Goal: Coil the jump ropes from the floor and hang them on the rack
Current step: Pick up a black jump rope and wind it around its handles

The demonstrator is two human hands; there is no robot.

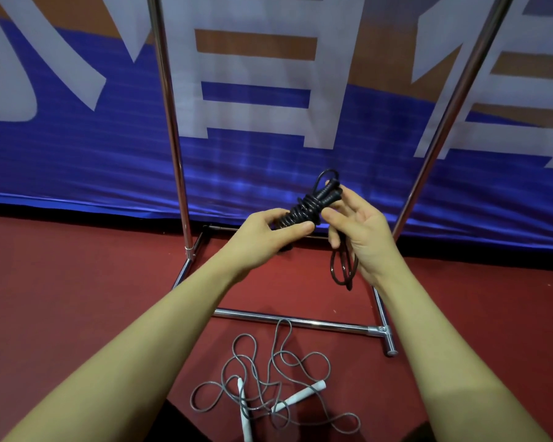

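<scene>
Two hands held a coiled black jump rope in front of a shiny metal rack.

The left hand (270, 232) curled its grip around the black jump rope bundle (304, 207) with cord wound round its handles. The right hand (359, 229) pinched a loose loop of black cord (342, 271) that hung down. A grey jump rope with white handles (268, 390) lay tangled on the red floor (77, 282), near the shiny metal rack (300, 322). A blue banner (77, 154) hung behind.

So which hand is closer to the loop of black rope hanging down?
Right. The right hand has the hanging loop dangling just beside its palm. The left hand grips the wrapped black bundle farther to the left.
</scene>
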